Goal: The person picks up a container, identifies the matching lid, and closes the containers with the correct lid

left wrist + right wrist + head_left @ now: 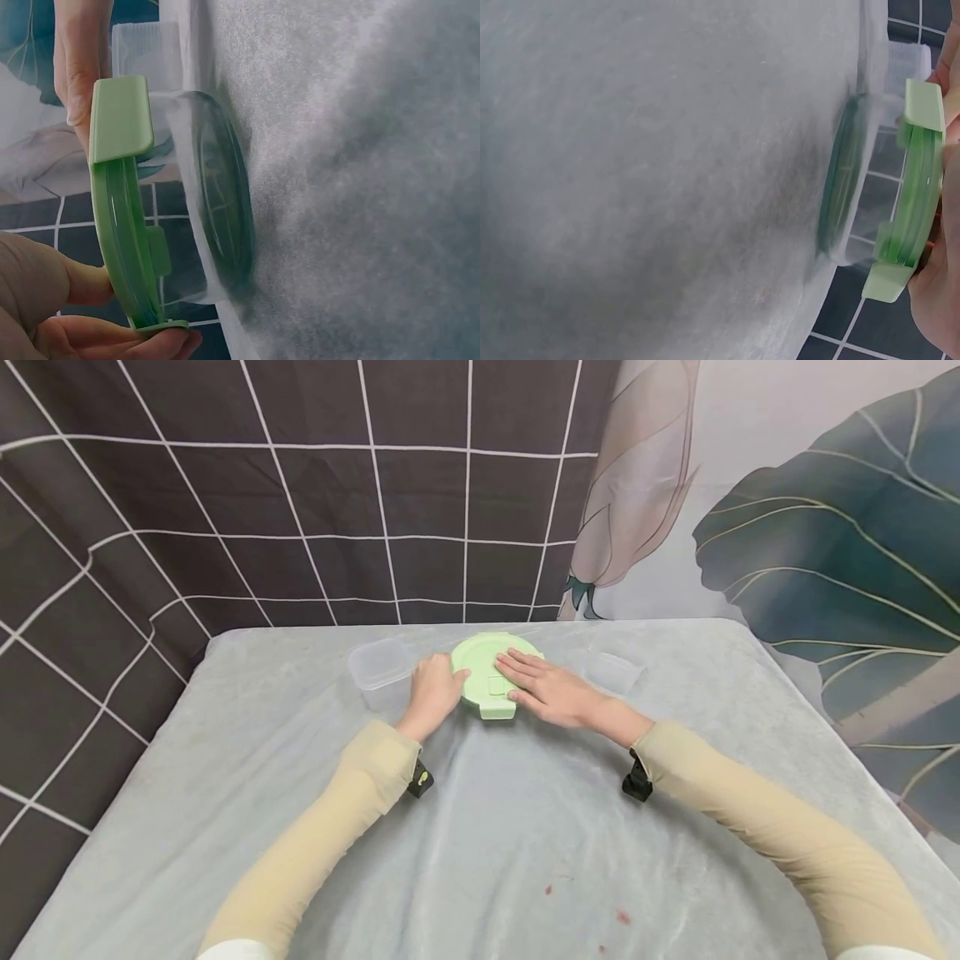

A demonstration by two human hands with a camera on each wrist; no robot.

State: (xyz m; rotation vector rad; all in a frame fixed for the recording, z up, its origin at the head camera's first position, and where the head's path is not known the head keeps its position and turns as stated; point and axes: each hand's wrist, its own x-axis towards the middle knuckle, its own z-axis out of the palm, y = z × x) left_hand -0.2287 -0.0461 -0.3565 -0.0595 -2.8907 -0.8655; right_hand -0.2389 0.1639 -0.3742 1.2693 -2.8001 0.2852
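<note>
A round clear food container (225,195) with a light green lid (476,653) stands at the back middle of the table. My left hand (433,690) grips the lid's left edge. In the left wrist view its thumb lies against the lid and its curled fingers hold the green side latch (161,327) from below. My right hand (557,692) rests flat across the lid's right part, fingers extended. The front latch (497,711) points toward me, hanging over the rim. Part of the lid is hidden under the right hand.
A clear rectangular plastic box (380,667) stands left of the round container, partly behind my left hand. Another clear plastic container (613,672) sits to the right, behind my right hand. Grey cloth (510,835) covers the table; its far edge is close behind the containers.
</note>
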